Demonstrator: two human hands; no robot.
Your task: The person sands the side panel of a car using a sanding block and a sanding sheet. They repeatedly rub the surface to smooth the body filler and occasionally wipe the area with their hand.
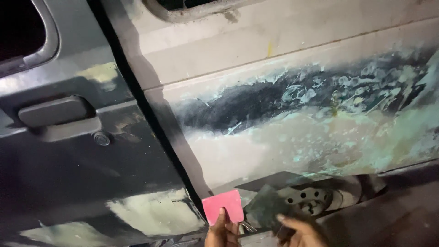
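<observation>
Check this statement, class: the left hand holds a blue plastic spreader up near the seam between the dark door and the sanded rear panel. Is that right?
Not quite. In the head view the spreader in the left hand is pink, not blue. The rest holds: it sits near the seam between the dark door and the sanded rear panel.

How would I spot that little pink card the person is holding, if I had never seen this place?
Start at the big car panel smeared with pale filler, then drop to its bottom edge beside the dark door gap. There the left hand pinches a small flat pink card from below. It is the only bright pink thing; the right hand holds a dark grey sheet.
</observation>
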